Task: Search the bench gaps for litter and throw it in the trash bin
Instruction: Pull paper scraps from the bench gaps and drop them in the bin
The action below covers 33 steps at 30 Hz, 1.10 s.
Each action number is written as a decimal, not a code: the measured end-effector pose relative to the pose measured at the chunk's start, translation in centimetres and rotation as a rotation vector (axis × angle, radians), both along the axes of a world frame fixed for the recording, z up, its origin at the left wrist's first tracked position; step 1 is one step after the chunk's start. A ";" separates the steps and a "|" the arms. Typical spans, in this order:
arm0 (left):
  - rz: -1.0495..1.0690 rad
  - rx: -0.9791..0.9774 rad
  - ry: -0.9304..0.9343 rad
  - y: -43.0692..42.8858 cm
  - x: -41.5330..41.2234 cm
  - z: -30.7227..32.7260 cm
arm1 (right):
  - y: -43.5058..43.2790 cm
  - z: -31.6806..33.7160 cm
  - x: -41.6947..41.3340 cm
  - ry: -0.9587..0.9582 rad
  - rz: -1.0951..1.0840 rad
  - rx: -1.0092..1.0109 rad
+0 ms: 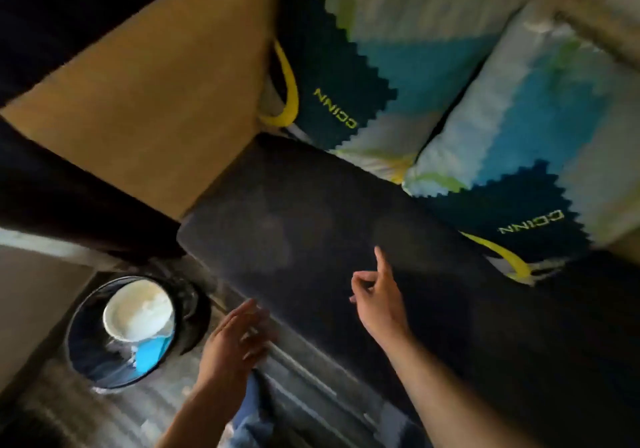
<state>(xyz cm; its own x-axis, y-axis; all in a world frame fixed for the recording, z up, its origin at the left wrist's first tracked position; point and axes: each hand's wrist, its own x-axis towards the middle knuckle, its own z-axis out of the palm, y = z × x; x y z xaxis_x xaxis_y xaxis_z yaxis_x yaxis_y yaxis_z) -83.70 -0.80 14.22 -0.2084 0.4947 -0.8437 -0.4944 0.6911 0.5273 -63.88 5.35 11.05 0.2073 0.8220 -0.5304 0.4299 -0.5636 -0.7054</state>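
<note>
Room: dim, seen from above, with a streaked grey floor [104,413] at lower left and a bench running across the middle.
Bench seat: a long dark cushion [311,232] lies slantwise from the centre toward the lower right.
Bench back: a tan cushion [156,101] stands at upper left. Its lower edge meets the dark cushion along a narrow seam [219,175].
Pillows: two pillows patterned in blue, white and green, one at top centre [398,31] and one at right [536,118], rest against the far edge of the dark cushion. Each has a yellow loop, the nearer to the tan cushion at [289,94].
Trash bin: a round, dark-lined bin [86,364] stands on the floor at lower left, off the end of the bench. It holds a white bowl [138,312] and something blue [152,354].
Left hand: the left hand [235,340] is blurred, with fingers straight and together. It holds nothing and sits at the near edge of the dark cushion, just right of the bin and apart from it.
Right hand: the right hand [377,303] is over the dark cushion, forefinger [382,260] straight and pointing toward the pillows, the other fingers curled in with nothing seen in them. It is well apart from the bin.
Hands: apart from each other, the left nearer the bin.
</note>
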 end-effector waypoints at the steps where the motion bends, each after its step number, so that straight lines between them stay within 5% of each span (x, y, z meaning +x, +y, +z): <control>1: -0.033 0.000 -0.001 0.8 2.3 0.2 | 0.2 0.1 3.4 -0.006 -0.054 -0.009; 6: -0.266 0.011 -0.073 5.9 16.2 0.1 | 0.2 0.7 19.9 -0.007 -0.302 0.010; 16: -1.000 0.200 0.069 13.3 46.8 0.7 | -1.7 0.8 47.9 -0.104 -0.569 -0.037; 24: -1.582 0.454 0.445 16.4 63.5 -6.9 | -1.3 -3.5 61.8 -0.296 -0.299 -0.210; 33: -1.835 0.556 0.722 19.8 71.9 -13.5 | 3.5 -10.1 64.7 -0.392 0.094 -0.225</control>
